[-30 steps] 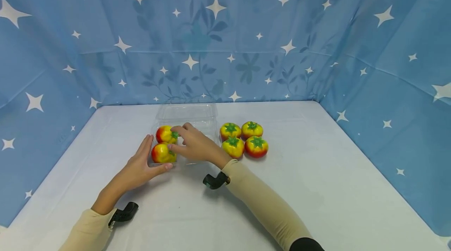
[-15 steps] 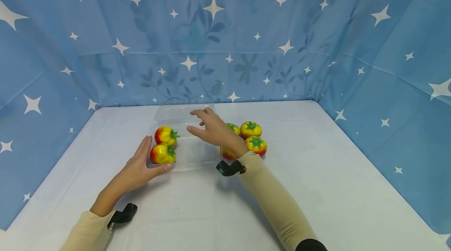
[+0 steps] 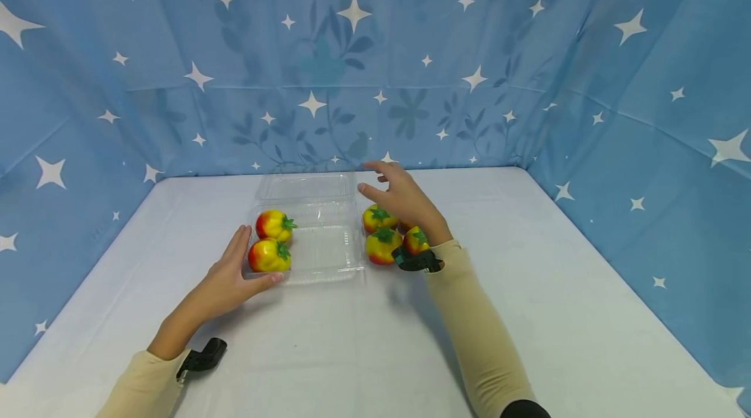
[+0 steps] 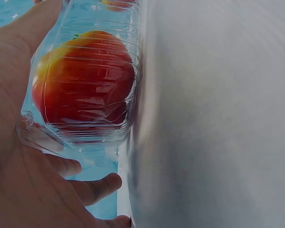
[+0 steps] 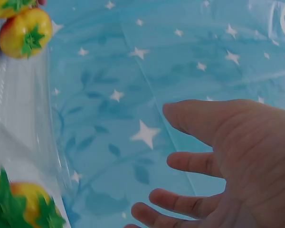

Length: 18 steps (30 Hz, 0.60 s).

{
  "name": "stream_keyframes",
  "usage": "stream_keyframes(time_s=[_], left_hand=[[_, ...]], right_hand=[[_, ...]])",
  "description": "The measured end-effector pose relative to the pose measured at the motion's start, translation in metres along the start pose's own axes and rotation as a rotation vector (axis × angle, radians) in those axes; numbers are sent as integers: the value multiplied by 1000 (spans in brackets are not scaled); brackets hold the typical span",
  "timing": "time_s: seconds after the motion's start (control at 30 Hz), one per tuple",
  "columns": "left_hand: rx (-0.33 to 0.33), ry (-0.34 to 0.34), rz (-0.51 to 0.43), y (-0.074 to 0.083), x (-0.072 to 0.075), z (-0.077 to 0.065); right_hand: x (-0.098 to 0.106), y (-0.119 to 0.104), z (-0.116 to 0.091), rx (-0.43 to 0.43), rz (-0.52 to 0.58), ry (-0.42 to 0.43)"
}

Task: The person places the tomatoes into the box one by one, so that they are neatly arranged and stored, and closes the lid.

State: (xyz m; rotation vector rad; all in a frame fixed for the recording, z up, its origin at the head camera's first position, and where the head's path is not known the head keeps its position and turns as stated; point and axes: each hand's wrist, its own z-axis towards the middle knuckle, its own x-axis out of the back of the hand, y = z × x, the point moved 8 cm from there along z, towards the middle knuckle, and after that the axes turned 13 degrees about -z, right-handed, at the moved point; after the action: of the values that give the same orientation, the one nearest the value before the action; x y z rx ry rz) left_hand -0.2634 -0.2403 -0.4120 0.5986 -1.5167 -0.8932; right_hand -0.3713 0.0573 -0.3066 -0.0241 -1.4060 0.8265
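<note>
A clear plastic clamshell box (image 3: 328,245) lies with its lid (image 3: 306,187) folded back. At its left end sit two red-and-yellow fruits with green leafy tops, a rear fruit (image 3: 274,225) and a front fruit (image 3: 268,255). My left hand (image 3: 231,284) rests at the box's left front corner, fingers along the side and thumb along the front. Through the clear wall, a fruit (image 4: 88,85) shows in the left wrist view. My right hand (image 3: 407,199) is over the fruits (image 3: 384,245) right of the box, fingers spread and holding nothing; it partly hides them.
A white cloth covers the table (image 3: 328,353). Blue star-patterned curtains (image 3: 252,33) stand behind it and along both sides. Black wrist cameras are worn on the left wrist (image 3: 203,356) and right wrist (image 3: 416,260).
My right hand has let go of the fruits at the box's left end and moved right and back, over the group outside. The left hand has stayed at the corner.
</note>
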Motion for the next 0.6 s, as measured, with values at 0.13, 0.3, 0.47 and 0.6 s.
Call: stream_keyframes(time_s=[0.13, 0.3, 0.47, 0.6], left_hand=[[0, 1, 1, 1, 0, 0], [3, 0, -1, 0, 0, -1], [-1, -1, 1, 0, 0, -1], [-6, -3, 2, 1, -1, -1]], right_hand=[[7, 19, -4, -52, -28, -4], [7, 38, -7, -81, -77, -46], [1, 56, -10, -123, -104, -113], [-5, 73, -13, -171, -111, -183]])
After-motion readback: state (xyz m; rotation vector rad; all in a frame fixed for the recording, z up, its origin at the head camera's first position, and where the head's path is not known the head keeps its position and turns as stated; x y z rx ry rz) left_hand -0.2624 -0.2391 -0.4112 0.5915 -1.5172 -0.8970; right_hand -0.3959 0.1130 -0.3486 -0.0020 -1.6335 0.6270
